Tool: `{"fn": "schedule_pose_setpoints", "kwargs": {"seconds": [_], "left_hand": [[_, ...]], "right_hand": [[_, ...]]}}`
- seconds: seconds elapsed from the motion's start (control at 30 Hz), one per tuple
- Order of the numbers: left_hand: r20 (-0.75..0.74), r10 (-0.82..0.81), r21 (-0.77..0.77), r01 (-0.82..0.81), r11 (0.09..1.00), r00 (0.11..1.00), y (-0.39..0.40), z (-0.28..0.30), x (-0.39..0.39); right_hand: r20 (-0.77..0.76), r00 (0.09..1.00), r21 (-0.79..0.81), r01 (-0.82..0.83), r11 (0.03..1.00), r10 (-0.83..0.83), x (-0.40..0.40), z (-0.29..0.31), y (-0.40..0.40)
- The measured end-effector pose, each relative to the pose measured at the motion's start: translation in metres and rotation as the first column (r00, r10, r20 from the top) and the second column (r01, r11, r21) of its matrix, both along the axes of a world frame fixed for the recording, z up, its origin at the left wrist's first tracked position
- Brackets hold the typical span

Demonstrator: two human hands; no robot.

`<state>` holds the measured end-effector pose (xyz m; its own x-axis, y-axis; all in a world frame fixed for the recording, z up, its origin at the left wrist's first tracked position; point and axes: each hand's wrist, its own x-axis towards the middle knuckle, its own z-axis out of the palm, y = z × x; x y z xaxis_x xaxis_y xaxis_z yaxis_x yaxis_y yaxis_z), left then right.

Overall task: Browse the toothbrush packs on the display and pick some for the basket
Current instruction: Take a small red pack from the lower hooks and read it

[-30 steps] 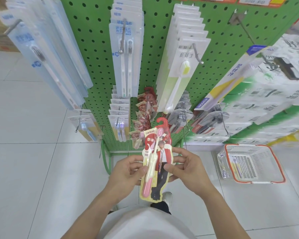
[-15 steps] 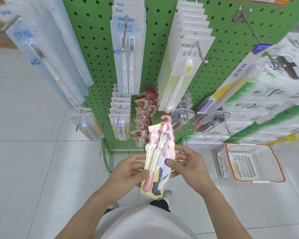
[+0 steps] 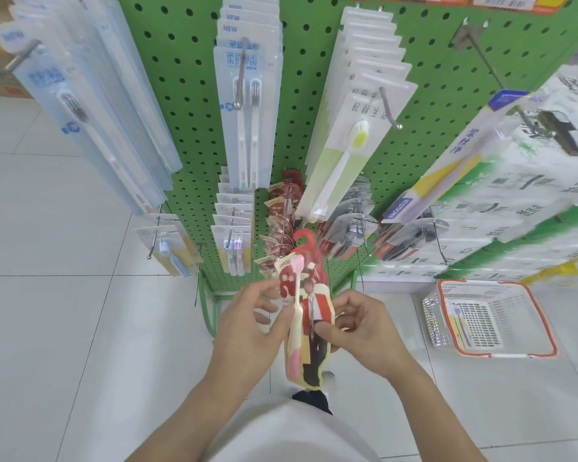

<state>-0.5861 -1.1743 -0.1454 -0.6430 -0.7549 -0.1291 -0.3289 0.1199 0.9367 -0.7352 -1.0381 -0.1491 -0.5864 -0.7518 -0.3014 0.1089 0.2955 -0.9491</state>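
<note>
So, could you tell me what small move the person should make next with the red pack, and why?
Probably carry the red pack to the right and lower it into the basket. Both the left hand and the right hand hold it off its hook, in front of the display, and the basket sits on the floor to the right with one pack inside.

Toothbrush packs (image 3: 247,105) are hung on hooks of a green pegboard display (image 3: 314,95); a basket (image 3: 491,318) is set on the white tiled floor (image 3: 64,311).
</note>
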Motion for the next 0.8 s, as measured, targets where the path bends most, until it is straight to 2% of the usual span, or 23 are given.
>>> {"fn": "schedule_pose_setpoints", "kwargs": {"seconds": [0.1, 0.23, 0.37, 0.5, 0.57, 0.63, 0.73, 0.8], "left_hand": [[-0.051, 0.080, 0.046, -0.078, 0.996, 0.995, -0.002, 0.008, -0.009], [-0.095, 0.205, 0.078, -0.198, 0.977, 0.974, -0.004, 0.009, -0.010], [-0.128, 0.167, 0.112, -0.153, 0.982, 0.978, -0.005, 0.008, -0.009], [-0.188, 0.002, 0.206, 0.038, 0.978, 0.982, -0.005, 0.004, -0.008], [-0.243, -0.025, 0.278, 0.095, 0.956, 0.970, -0.003, 0.005, -0.009], [-0.254, 0.018, 0.329, 0.069, 0.942, 0.967, -0.002, 0.007, -0.009], [-0.171, 0.130, 0.276, -0.079, 0.958, 0.977, -0.002, 0.008, -0.008], [-0.201, 0.133, 0.263, -0.077, 0.962, 0.970, 0.000, 0.012, -0.007]], "right_hand": [[-0.055, 0.989, 0.031, -0.133, 0.991, 0.135, 0.009, 0.002, -0.002], [-0.066, 0.982, 0.024, -0.178, 0.984, 0.179, 0.014, 0.005, -0.004], [-0.092, 0.969, -0.035, -0.234, 0.971, 0.230, 0.011, 0.011, -0.004], [-0.098, 0.985, -0.092, -0.150, 0.984, 0.141, 0.008, 0.013, -0.011], [-0.097, 0.982, -0.128, -0.176, 0.976, 0.164, 0.007, 0.014, -0.015], [-0.097, 0.985, -0.144, -0.156, 0.977, 0.143, 0.007, 0.013, -0.018], [-0.111, 0.993, -0.153, 0.033, 0.988, -0.050, 0.007, 0.008, -0.023], [-0.093, 0.982, -0.150, 0.148, 0.978, -0.163, 0.005, 0.005, -0.023]]}}
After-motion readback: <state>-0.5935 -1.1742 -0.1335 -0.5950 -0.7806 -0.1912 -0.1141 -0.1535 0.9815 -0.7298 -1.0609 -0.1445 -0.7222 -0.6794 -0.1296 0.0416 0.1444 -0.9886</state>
